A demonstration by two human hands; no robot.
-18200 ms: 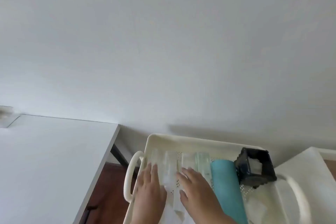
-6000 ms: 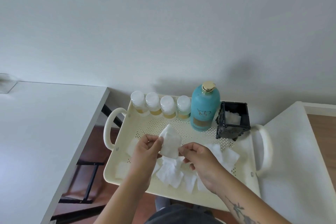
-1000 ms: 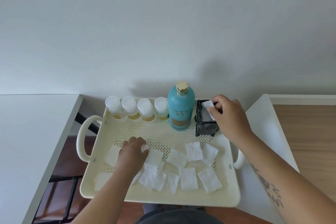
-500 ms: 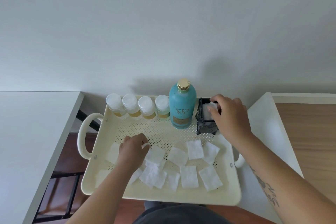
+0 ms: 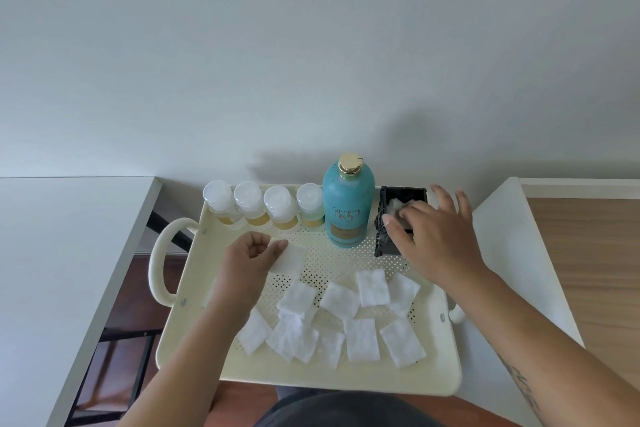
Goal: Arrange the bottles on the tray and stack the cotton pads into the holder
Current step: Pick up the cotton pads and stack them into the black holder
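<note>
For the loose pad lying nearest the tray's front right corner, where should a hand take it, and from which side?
Pinch that pad by its front right corner, coming from above on the right. It lies flat on the tray, so only an edge can be lifted. That corner looks clear of the other pads. The right hand is nearer.

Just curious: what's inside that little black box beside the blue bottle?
White cotton pads lie inside the black holder. The right hand covers part of its opening, so how many cannot be seen.

Along the far edge of my cream perforated plastic tray [image 5: 429, 381] stand four small clear bottles [image 5: 266, 206], then the tall teal bottle [image 5: 348, 208], with the black square holder [image 5: 398, 222] rightmost. I see loose white square cotton pads [image 5: 362, 338] lying on the tray in front of them.
</note>
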